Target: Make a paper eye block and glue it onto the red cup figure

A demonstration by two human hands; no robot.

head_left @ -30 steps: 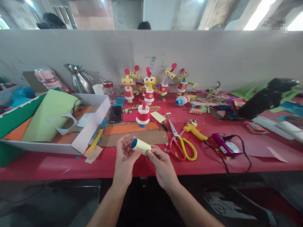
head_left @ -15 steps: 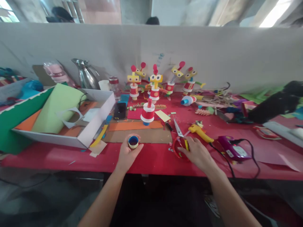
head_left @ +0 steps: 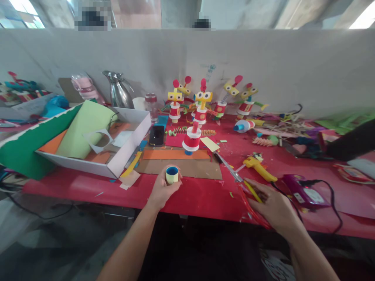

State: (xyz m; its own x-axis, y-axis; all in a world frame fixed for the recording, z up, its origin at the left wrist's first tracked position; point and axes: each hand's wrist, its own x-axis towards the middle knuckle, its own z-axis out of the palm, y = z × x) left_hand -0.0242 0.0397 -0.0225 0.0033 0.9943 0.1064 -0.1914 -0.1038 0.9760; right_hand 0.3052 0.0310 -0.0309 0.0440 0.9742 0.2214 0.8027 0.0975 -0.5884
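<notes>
My left hand [head_left: 164, 189] is closed around a short paper tube [head_left: 172, 178], pale yellow outside and blue inside, its open end facing up. On the right, my right hand [head_left: 271, 205] has its fingers bent around the red handles of the scissors [head_left: 234, 171]; the handles are smeared by motion. A yellow stick-like piece [head_left: 252, 191] shows between thumb and fingers, its kind unclear. The blades point away to the left. Beyond my left hand stands a red-and-white paper-cup figure [head_left: 192, 139] with coiled paper arms, behind cardboard [head_left: 187, 168] and an orange strip [head_left: 175, 154].
A yellow glue gun [head_left: 259, 168] and a purple corded box [head_left: 306, 191] lie right. Finished cup figures [head_left: 202, 101] stand along the back. A white box [head_left: 109, 166] of coloured paper is at left, with a phone [head_left: 156, 135] beside it. Paper scraps [head_left: 293, 127] pile back right.
The view has turned slightly left. The scissors have swung round, handles moving right and nearer with my right hand. The tube in my left hand has tilted to show more of its side.
</notes>
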